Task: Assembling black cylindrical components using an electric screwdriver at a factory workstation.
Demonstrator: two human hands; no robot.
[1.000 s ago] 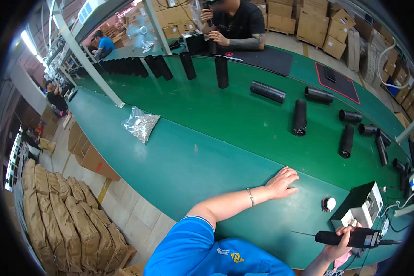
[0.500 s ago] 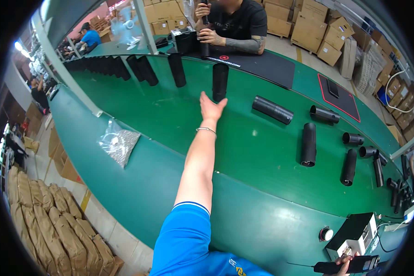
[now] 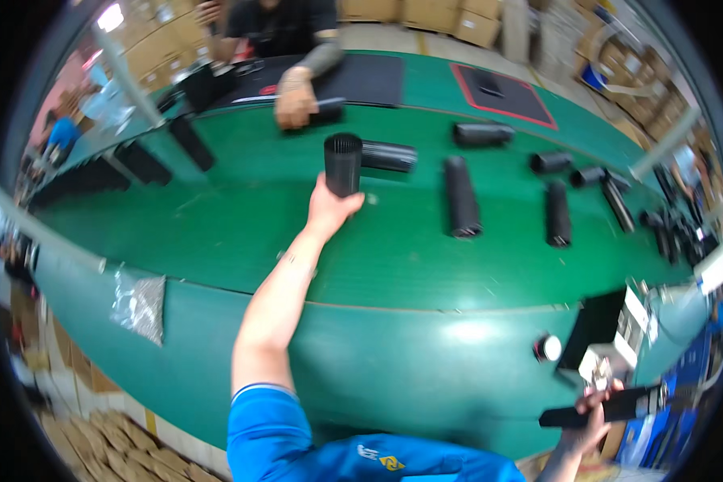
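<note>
While the person is leaning over the long green table (image 3: 426, 365), the left hand (image 3: 332, 210) is holding a black tube (image 3: 343, 167) low down, near its bottom end. The thumb is pressing on the right side, and the fingers are curling around the left and back, though the tube is hiding their tips. The tube is standing almost straight up over the brighter green strip (image 3: 394, 269), just in front of a lying tube (image 3: 390, 156). Whether its bottom is touching the strip is hard to tell.

The tube is looking stiff and hollow, with an open top and little ridges inside, so it is probably feeling fairly light and not squishy. Its round side may be a bit slippery, and it could be rolling if it gets laid down. The middle is likely the best place for gripping, with the thumb on one side and the fingers on the other, because a low hold may be letting the top tip.

Over on the right, the right hand (image 3: 593, 414) is gripping a black tool (image 3: 631, 404) with its fingers closed around it, beside a box (image 3: 590, 329). Across the table, another person's hand (image 3: 296, 100) is touching a different tube (image 3: 329, 110).
</note>
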